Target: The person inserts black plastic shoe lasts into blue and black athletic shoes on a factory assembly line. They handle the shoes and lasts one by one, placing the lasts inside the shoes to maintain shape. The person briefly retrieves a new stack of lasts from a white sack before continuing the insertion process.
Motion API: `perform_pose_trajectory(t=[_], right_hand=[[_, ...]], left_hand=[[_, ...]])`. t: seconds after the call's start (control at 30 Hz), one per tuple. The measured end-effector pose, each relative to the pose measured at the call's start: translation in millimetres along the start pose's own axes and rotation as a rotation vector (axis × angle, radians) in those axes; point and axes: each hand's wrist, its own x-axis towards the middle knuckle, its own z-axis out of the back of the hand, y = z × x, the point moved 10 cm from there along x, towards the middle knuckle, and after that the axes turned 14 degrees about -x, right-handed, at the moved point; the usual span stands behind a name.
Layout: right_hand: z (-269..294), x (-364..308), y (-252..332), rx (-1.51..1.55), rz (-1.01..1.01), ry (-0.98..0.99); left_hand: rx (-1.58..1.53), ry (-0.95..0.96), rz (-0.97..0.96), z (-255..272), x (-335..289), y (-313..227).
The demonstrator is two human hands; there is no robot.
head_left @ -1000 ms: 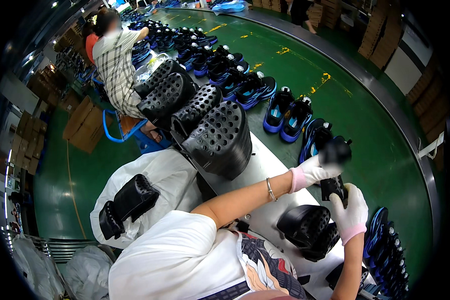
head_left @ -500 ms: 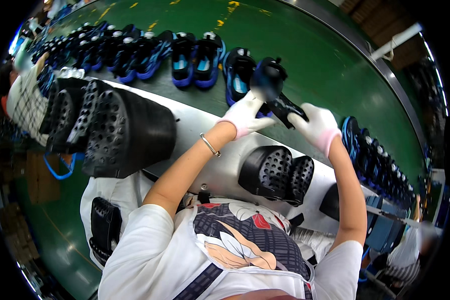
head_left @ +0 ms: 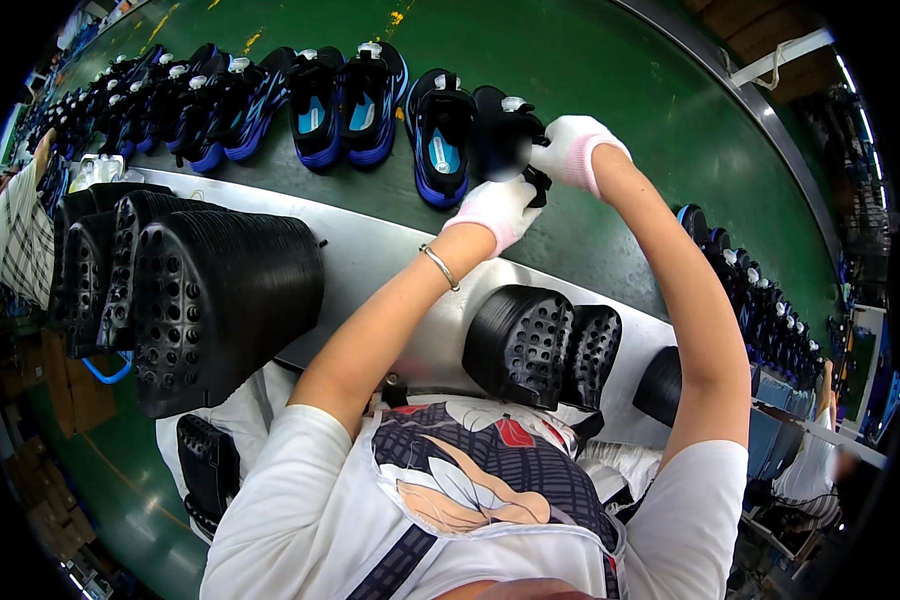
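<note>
Black shoe (head_left: 492,112) — left hand (head_left: 500,208), right hand (head_left: 571,150) — half-curled against it | grip obscured

Matt cloth gloves (head_left: 496,212) cover the grip, with cloth-like shoes (head_left: 442,140) left of it, a smooth, slightly glossy green surface (head_left: 570,50) beyond, and, nearer the body, a shiny metal table (head_left: 365,265) bearing glossy plastic-looking shells (head_left: 530,345)

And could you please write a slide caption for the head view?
Gloved left hand and right hand at a black shoe, near black stacks on a metal bench.
</note>
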Motion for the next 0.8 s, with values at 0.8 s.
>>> perform_pose_trajectory(t=[0.8], right_hand=[[-52.8,48.1,28.3,0.385,-0.213,0.054]], left_hand=[[-0.021,0.174,0.264,-3.2,7.0,29.1]])
